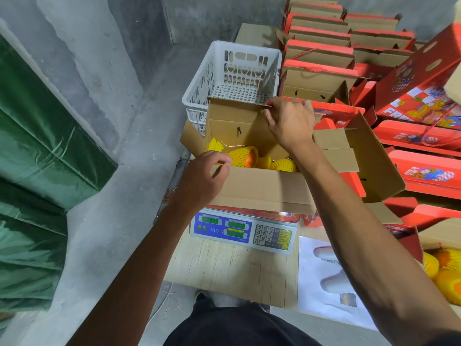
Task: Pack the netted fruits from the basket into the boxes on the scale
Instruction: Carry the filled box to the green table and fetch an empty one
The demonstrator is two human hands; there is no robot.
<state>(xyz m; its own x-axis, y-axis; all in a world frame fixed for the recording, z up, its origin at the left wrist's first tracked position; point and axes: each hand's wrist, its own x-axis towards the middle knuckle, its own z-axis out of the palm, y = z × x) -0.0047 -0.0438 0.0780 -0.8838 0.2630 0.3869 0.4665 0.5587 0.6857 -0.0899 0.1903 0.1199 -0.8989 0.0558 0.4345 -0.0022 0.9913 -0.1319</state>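
Two hands on open box (262, 188) at frame centre: left hand (202, 178) pinching near flap, right hand (289, 121) gripping far flap. Netted fruits (243, 156) inside, scale (243, 231) beneath, wooden bench (224, 268) below; white basket (234, 73) behind, concrete floor (139, 151) left, red boxes (424, 171) crowding right.

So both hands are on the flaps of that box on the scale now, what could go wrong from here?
The right hand pinches the far flap and the left hand grips the near flap of the box. Pulling or pressing could shift the box on the scale and skew the reading. The netted fruits sit high near the left hand, so a closing flap might catch the netting. The white basket looks empty, so no fruit remains for topping up.
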